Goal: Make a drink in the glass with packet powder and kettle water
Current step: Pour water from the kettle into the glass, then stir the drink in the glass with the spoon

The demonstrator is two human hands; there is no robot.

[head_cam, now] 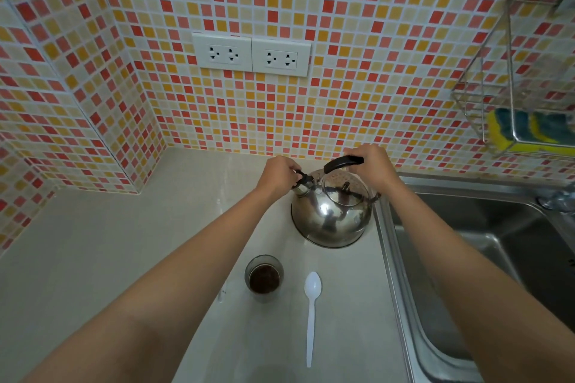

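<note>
A shiny steel kettle (331, 216) stands on the pale counter beside the sink. My right hand (370, 165) is closed around its black handle (342, 162). My left hand (278, 174) pinches the black cap on the kettle's spout (303, 182). Nearer to me stands a small clear glass (264, 277) with dark brown powder at its bottom. A white plastic spoon (311, 311) lies flat to the right of the glass, bowl pointing away from me. No packet is in view.
A steel sink (485, 246) fills the right side, its rim touching the kettle's base. A wire rack with a yellow and blue sponge (529, 130) hangs on the tiled wall at right. Two double wall sockets (252, 54) sit above the counter (93, 242).
</note>
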